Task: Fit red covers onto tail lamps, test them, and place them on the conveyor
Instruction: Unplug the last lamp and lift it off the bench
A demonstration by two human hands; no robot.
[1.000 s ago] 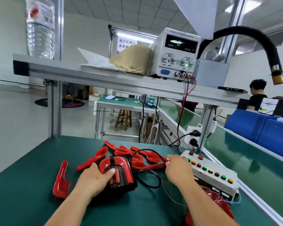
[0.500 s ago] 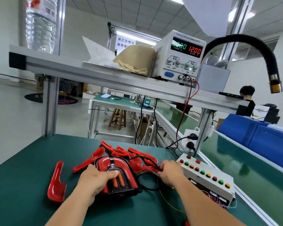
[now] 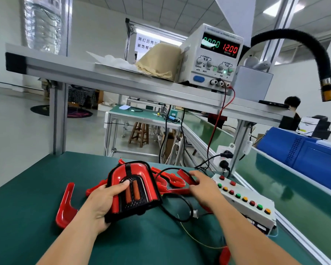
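A red and black tail lamp [image 3: 136,188] is tilted up off the green table, its near edge low. My left hand [image 3: 101,203] grips its left side, thumb across the black centre. Behind it lies a pile of red covers [image 3: 170,181]. My right hand [image 3: 201,186] rests on that pile with fingers curled round one red cover's end [image 3: 185,175]. A black cable [image 3: 177,205] loops from the lamp across the table. Another red cover [image 3: 65,205] lies alone at the left.
A white test box with coloured buttons [image 3: 245,201] stands right of my right hand. The green conveyor belt [image 3: 287,188] runs along the right. A power supply reading 12.00 [image 3: 216,56] sits on the shelf above, beside a black flexible hose [image 3: 311,54].
My left hand has lifted and tilted the tail lamp up from lying flat. My right hand has shifted from near the test box onto the pile of red covers.
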